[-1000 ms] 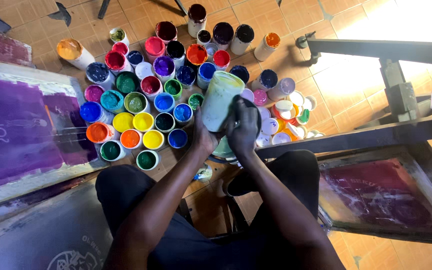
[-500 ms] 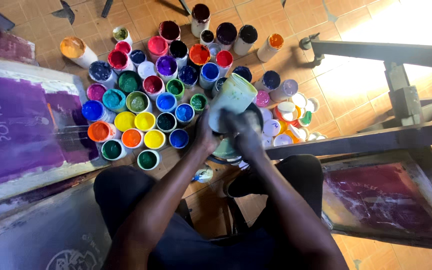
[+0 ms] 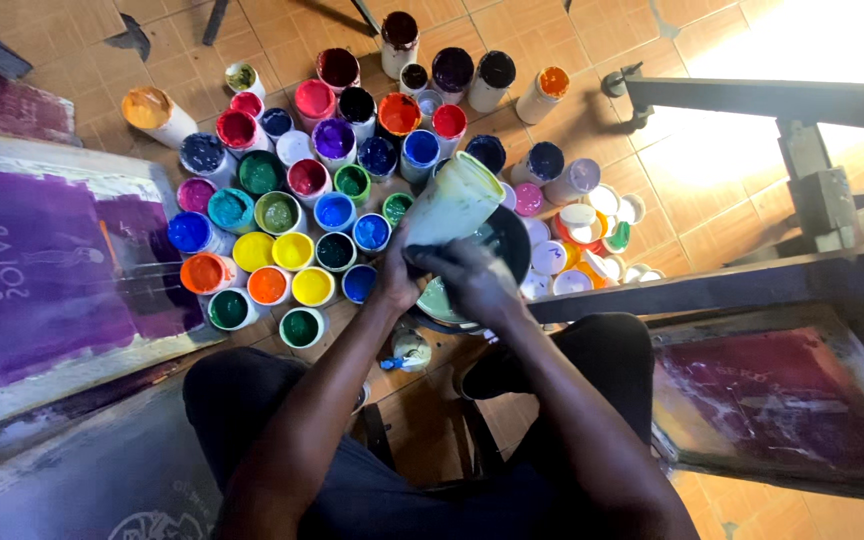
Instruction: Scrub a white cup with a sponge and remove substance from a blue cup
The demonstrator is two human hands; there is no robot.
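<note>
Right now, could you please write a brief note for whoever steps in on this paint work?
Left hand: grip on the tilted pale green jar.
Right hand: at the jar's lower end, over the dark bowl.
Around: many open paint pots on the tiled floor; purple-inked screen at left.
Done: jar tipped over the bowl.
Left: cannot tell whether any paint has gone in.

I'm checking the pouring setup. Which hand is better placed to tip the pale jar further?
Probably the left hand: it grips the pale jar low on its side. The right hand sits under the base, over the dark bowl.
</note>
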